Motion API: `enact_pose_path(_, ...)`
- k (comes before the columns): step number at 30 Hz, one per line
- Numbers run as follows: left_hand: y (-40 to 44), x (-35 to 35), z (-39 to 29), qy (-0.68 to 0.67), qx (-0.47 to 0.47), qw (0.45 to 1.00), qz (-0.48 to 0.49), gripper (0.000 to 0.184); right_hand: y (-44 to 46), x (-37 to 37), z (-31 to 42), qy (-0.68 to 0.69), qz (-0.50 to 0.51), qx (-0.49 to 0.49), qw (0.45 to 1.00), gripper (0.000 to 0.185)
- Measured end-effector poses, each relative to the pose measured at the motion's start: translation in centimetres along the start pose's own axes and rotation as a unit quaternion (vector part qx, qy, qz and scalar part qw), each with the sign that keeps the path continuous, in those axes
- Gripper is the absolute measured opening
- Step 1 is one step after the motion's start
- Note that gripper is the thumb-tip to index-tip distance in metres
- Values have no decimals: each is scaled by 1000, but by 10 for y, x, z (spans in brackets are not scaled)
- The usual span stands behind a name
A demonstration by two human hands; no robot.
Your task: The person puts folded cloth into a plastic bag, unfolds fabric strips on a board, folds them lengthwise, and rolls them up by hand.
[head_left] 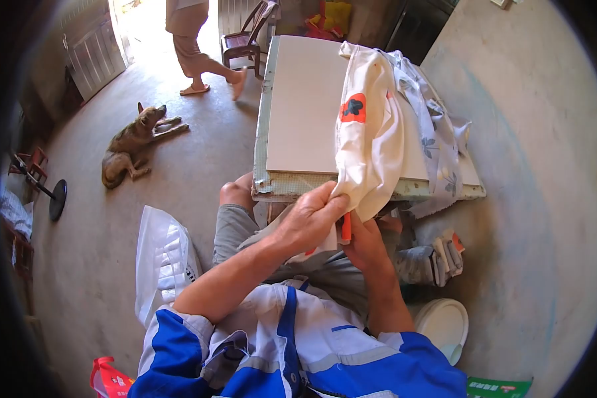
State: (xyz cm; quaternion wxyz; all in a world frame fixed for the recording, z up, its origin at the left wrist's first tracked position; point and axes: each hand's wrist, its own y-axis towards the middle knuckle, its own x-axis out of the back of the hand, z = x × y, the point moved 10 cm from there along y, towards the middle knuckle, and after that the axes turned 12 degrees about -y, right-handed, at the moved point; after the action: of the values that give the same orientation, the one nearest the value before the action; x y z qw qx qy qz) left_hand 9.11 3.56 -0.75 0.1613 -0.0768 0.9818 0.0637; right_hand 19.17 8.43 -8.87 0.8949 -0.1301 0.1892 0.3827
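Note:
A length of cream cloth (371, 132) with an orange-red patch bearing a dark flower shape (353, 107) lies over the board and hangs off its near edge. My left hand (315, 215) pinches the cloth's near end between thumb and fingers. Just below and to the right, my right hand (365, 245) is closed around a slim orange-red object (346, 227), close against the cloth. The kind of this object is mostly hidden by the fingers. Another bit of orange-red shows below my left hand.
A pale board (302, 106) rests on a worn table (262, 142). Grey patterned cloth strips (438, 139) lie at its right. A white plastic bag (166, 252) and a round white lid (444, 325) flank my legs. A dog (136, 142) lies left; a person (191, 46) walks beyond.

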Motion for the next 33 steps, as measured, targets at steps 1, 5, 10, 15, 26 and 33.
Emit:
enact_pose_path(1,1,-3,2,-10,10,1000,9,32,-3,-1,5,-9,-11,14,1000,37)
enact_pose_path(5,-3,-2,-2,-150,139,979,23,39,-17,13,25,-64,-49,49,996,35)
enact_pose_path(10,-2,13,-20,-151,169,974,26,42,-23,27,50,-253,-20,115,961,46)
enact_pose_path(15,2,11,8,-205,156,966,-3,38,-21,22,51,-233,-60,126,962,44)
enact_pose_path(26,-15,118,-66,-96,-96,972,-193,30,-56,145,121,-94,-170,214,957,53)
enact_pose_path(33,-30,107,-46,-8,-62,986,-156,35,-99,280,281,-435,-338,131,824,40)
